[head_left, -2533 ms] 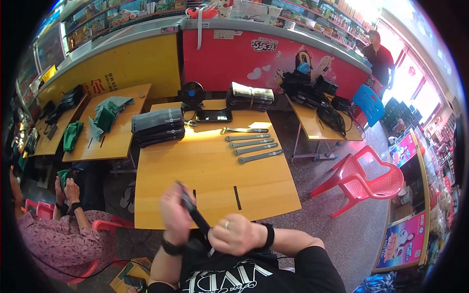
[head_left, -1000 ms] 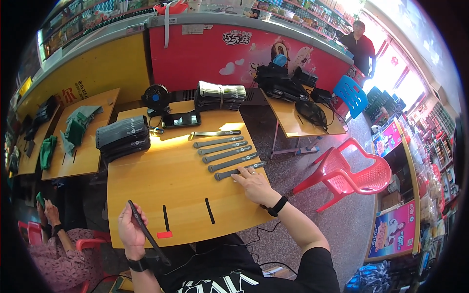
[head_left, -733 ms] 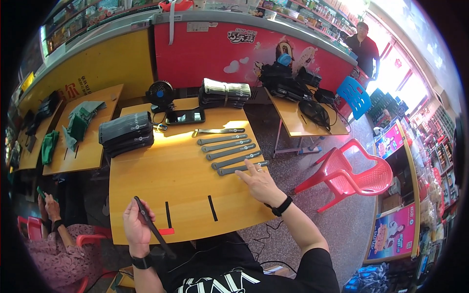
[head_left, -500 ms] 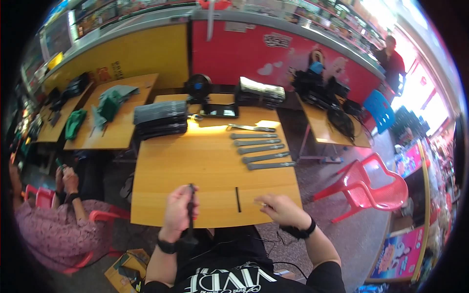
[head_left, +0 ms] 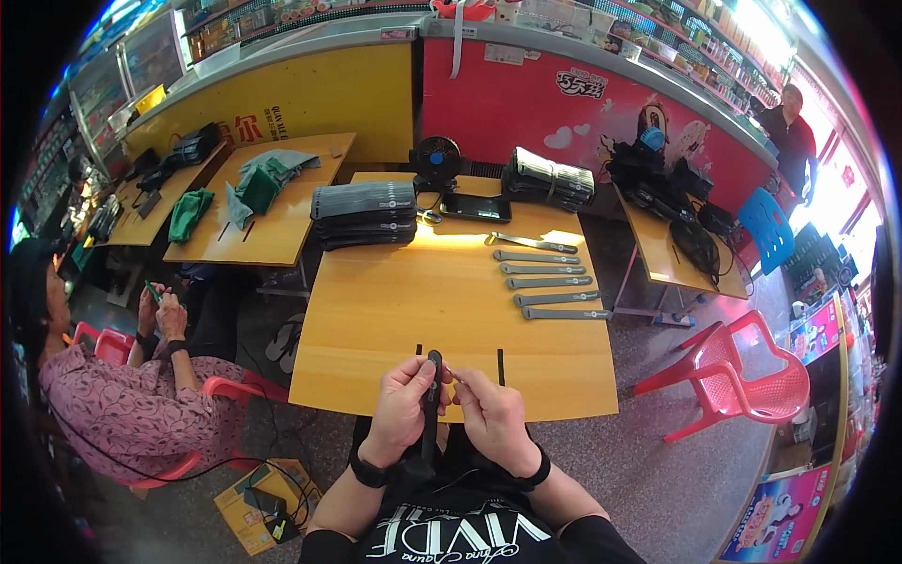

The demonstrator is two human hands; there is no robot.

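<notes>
Over the near edge of the wooden table [head_left: 376, 315], my left hand [head_left: 402, 399] grips a dark fabric strap [head_left: 431, 399] that stands upright, its lower end hanging toward my lap. My right hand [head_left: 493, 418] is closed in a pinch beside the strap's upper end. Whatever sits between its fingertips is too small to make out. Two narrow dark marks or slots show on the tabletop by my hands. Farther right lie several grey straps [head_left: 550, 282] in a rough row, each with a small pale print.
Behind the straps stand a stack of flat grey-black pieces [head_left: 365, 216] and a banded bundle [head_left: 550, 179]. Between them are scissors [head_left: 429, 216], a black phone [head_left: 476, 208] and a small fan [head_left: 437, 162]. A seated co-worker [head_left: 141, 404] is at left, a pink chair [head_left: 733, 376] at right.
My right hand has moved left from above the table and now meets the strap in my left hand. The view has shifted, so the table sits farther right.
</notes>
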